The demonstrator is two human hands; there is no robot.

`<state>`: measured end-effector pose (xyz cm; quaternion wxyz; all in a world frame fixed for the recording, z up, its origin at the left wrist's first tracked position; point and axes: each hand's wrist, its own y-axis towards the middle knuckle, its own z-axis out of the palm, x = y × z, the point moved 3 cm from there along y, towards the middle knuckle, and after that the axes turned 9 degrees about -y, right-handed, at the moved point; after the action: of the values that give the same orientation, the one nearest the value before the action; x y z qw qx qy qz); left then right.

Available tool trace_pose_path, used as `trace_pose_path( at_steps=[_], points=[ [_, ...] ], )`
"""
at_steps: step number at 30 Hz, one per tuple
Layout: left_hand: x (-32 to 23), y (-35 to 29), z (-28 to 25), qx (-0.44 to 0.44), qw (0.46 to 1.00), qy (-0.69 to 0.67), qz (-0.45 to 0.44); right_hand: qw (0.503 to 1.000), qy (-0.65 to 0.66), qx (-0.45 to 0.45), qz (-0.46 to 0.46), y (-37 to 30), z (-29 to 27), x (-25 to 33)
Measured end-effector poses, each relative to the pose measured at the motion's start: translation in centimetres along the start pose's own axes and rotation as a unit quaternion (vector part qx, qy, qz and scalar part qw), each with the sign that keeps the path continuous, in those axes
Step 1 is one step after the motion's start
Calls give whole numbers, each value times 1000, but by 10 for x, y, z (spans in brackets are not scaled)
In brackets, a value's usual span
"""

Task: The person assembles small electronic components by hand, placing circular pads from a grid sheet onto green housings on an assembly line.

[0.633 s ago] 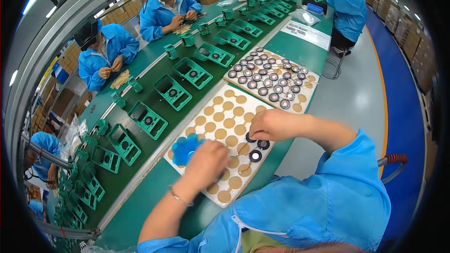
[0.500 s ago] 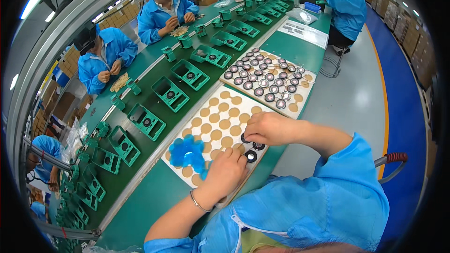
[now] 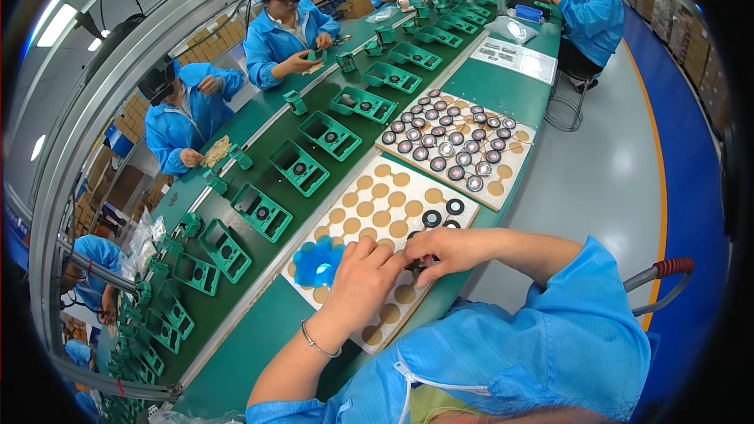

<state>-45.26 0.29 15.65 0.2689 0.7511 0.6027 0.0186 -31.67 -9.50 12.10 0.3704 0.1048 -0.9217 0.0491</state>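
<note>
Small part hidden between fingertips

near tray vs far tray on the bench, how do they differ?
The near tray, under both hands, is mostly bare tan round pockets, with a few black round parts at its right edge. The far tray is nearly full of such parts and untouched. Both are pale flat trays with pocket grids, lying on the green bench.

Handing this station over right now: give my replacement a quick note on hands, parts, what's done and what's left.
Left hand and right hand meet over the near white tray, pinching a small dark part; grip detail is hidden.
Blue flower-shaped piece lies on the tray beside the left hand.
Done: a few black rings sit in tray pockets.
Left: most pockets empty.
</note>
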Motion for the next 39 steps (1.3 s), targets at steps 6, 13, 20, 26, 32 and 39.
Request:
trace_pose_path(
  at_steps=[6,13,20,26,32,39],
  points=[
    [-2,-7,-29,-30,999,20,28,945,324,-37,8,4,0,3],
    [-9,-22,-48,-57,996,63,29,980,184,-77,-28,18,0,17],
    [13,-63,-46,-284,903,-143,-290,967,-47,-237,-76,25,6,40],
    [25,-76,-20,-170,738,-530,-381,939,-155,-284,-118,33,15,52],
    [28,-83,-21,-192,705,-552,-402,928,-227,-264,-128,37,23,63],
    [30,-88,-18,-164,710,-542,-419,926,-247,-251,-134,38,26,70]
  ],
)
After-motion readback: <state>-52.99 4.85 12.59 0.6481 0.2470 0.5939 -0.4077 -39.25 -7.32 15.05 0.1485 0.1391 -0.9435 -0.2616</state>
